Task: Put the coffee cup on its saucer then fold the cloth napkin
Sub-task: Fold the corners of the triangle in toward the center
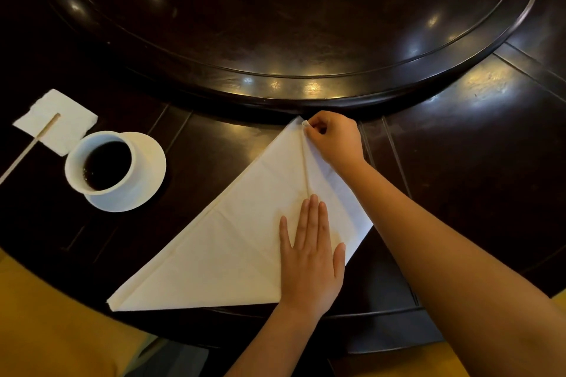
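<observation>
A white coffee cup (101,162) full of dark coffee stands on its white saucer (147,174) at the left of the dark table. The white cloth napkin (232,239) lies in front of me as a large triangle, with its right flap folded in along a centre crease. My left hand (311,257) lies flat, fingers together, pressing the napkin near its lower right. My right hand (332,138) pinches the napkin's top corner at the far point of the triangle.
A small white paper napkin (70,119) with a wooden stirrer (30,144) across it lies beyond the cup at the far left. A raised round turntable (306,92) fills the table's middle, its rim just beyond the napkin's tip. Yellow fabric (46,321) shows below the table's near edge.
</observation>
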`<state>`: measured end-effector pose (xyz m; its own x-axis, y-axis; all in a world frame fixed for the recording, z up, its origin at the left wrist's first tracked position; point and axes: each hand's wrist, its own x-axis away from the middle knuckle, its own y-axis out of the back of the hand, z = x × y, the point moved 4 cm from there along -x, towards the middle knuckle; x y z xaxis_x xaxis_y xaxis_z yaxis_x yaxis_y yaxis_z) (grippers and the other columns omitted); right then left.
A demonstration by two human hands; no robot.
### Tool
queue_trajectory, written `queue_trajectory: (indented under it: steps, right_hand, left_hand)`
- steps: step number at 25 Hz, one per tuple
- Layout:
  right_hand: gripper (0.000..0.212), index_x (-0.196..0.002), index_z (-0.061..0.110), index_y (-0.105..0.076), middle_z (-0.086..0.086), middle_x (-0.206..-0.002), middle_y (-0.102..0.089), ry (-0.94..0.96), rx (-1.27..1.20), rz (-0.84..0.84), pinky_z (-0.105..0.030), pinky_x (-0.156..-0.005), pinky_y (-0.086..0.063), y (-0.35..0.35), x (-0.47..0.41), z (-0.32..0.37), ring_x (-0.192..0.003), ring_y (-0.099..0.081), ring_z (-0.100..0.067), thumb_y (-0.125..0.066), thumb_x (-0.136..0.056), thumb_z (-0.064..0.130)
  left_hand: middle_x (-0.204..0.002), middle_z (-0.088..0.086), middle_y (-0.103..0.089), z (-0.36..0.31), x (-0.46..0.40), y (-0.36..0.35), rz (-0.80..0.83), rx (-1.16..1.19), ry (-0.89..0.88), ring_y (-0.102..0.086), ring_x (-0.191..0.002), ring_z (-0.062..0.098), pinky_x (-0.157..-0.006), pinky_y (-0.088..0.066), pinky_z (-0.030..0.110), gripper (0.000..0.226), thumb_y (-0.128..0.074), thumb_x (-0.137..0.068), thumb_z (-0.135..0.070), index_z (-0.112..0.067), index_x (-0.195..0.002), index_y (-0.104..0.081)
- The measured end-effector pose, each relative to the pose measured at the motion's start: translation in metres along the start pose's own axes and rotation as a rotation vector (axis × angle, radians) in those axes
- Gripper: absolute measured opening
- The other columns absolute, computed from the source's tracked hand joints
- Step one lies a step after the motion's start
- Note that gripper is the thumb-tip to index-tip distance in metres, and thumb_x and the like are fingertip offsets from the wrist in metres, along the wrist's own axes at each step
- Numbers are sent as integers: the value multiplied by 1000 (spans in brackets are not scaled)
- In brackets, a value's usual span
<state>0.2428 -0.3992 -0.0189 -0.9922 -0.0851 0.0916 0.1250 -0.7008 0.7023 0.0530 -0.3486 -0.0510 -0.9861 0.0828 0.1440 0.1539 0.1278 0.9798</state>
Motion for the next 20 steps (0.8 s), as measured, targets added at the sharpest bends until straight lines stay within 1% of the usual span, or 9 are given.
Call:
queue_trajectory:
  steps: [2, 4, 5, 6, 7, 8, 9, 15, 20]
  right_hand:
    - [17, -102, 9, -66, -10, -94, -69, 161, 59, -69, -38, -83, -51, 4, 13, 6, -86, -62, -23, -61, -88, 17]
    - [23, -108, 6, -65, -14, -102, -69, 490, 262, -80, -42, -87, -49, 5, 36, 7, -96, -62, -30, -60, -88, 15]
    - [29, -117, 7, -61, -15, -115, -66, 614, 348, 9, -45, -95, -45, 0, 49, 1, -110, -58, -31, -57, -90, 17]
    - [38, -129, 9, -51, -14, -132, -55, 661, 428, 159, -45, -107, -33, -7, 59, -7, -126, -46, -29, -52, -93, 20]
    - [45, -139, 12, -37, -9, -146, -39, 648, 494, 302, -43, -115, -17, -12, 65, -17, -138, -28, -24, -44, -97, 25]
    - [49, -145, 15, -23, -5, -153, -24, 623, 540, 380, -40, -117, -4, -16, 66, -26, -142, -11, -19, -36, -99, 29]
    - [52, -146, 16, -13, -4, -155, -14, 605, 574, 396, -38, -116, 4, -18, 63, -32, -142, -2, -16, -30, -100, 32]
    - [64, -147, 15, 3, -4, -158, 0, 541, 708, 353, -37, -115, 8, -24, 41, -32, -142, 7, -15, -14, -95, 48]
    - [66, -147, 16, 6, -4, -158, 3, 471, 776, 353, -43, -115, 10, -24, 29, -24, -143, 8, -16, -17, -95, 50]
  left_hand:
    - [-149, 11, -32, -1, 0, -1, 22, -20, 2, -19, -138, 27, -108, -17, 54, 74, -46, -85, -54, -9, -142, -31]
    - [-150, 11, -30, -1, 0, -1, 46, -33, 1, -20, -139, 27, -109, -16, 54, 75, -44, -86, -55, -10, -143, -28]
    - [-150, 11, -28, -2, -1, 0, 50, -37, 0, -20, -139, 27, -109, -16, 54, 75, -43, -86, -55, -10, -144, -26]
    - [-150, 11, -29, -1, -1, 0, 50, -40, -4, -22, -139, 28, -109, -17, 55, 75, -45, -86, -55, -11, -144, -26]
    - [-150, 11, -31, -1, -1, 0, 50, -44, -12, -24, -139, 28, -109, -19, 55, 76, -49, -84, -54, -11, -143, -27]
    - [-149, 10, -33, 1, 1, 1, 45, -48, -22, -25, -138, 28, -108, -21, 55, 78, -54, -82, -53, -12, -143, -29]
    - [-149, 10, -33, 3, 3, 1, 39, -53, -33, -25, -138, 27, -107, -22, 56, 79, -57, -80, -52, -12, -142, -30]
    - [-148, 11, -34, 12, 29, 1, 47, -65, -93, -29, -137, 29, -104, -24, 59, 85, -62, -76, -52, -11, -142, -28]
    - [-151, 11, -22, 19, 49, -1, 51, -80, -162, -21, -139, 27, -104, -19, 62, 80, -54, -82, -51, -9, -144, -26]
